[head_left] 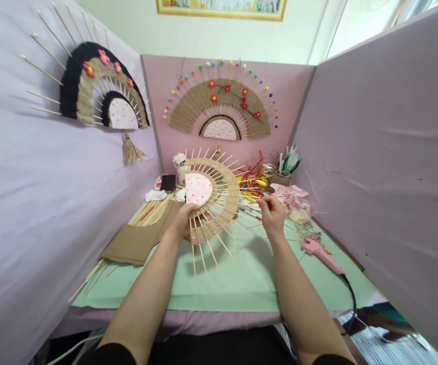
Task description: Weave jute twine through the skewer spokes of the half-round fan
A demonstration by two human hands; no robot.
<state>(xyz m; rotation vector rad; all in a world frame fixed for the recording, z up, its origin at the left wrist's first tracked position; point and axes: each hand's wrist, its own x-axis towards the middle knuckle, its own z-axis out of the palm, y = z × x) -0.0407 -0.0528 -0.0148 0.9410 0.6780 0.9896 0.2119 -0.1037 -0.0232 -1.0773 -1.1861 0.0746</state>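
Observation:
My left hand (184, 221) grips a half-round woven fan (231, 200) at the inner end of its sticks, with the thumb over the front. The fan is held up on its side, straight edge to the left. A pink dotted half-circle (199, 188) fills its centre, a tan woven band curves around it, and thin sticks stick out past the rim. My right hand (273, 217) is closed in a pinch to the right of the fan, close to the stick ends. What lies between its fingertips is too small to make out.
A pink glue gun (323, 255) with a black cord lies at the right. Brown cardboard (128, 244) and loose sticks (152, 212) lie at the left. Behind are tangled coloured cords (255, 182) and a tool cup (281, 178). Finished fans (186, 110) hang on the partitions.

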